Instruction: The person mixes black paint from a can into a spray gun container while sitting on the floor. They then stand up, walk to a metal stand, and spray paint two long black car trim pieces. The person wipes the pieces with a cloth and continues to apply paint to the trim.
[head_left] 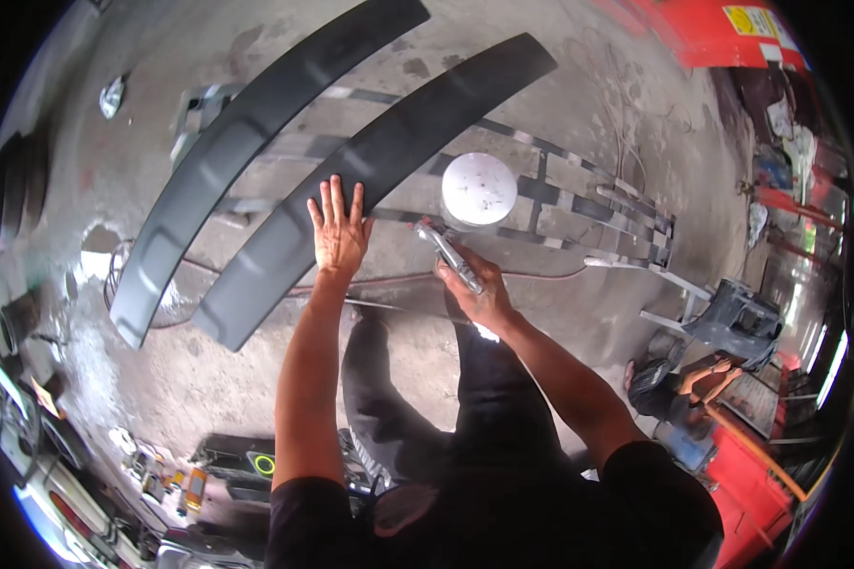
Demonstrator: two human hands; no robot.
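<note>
Two long, curved, dark grey trim panels lie slantwise across a metal rack. On the nearer panel [427, 119] my left hand [340, 228] rests with fingers spread along its lower right edge. The farther panel [228, 142] sits to the left, untouched. My right hand [479, 289] is closed around a silver spray gun [454, 256], whose front end points up and left. Just beyond the gun stands a white round tub [479, 188] with specks on its top. My palm hides part of the gun's grip.
The metal rack [541, 190] stretches rightward beneath the panels and tub. A reddish hose [541, 276] crosses the concrete floor. At right, another person [669, 384] sits low near a dark stand [735, 322] and red panels. Tools and parts [176, 484] clutter the lower left.
</note>
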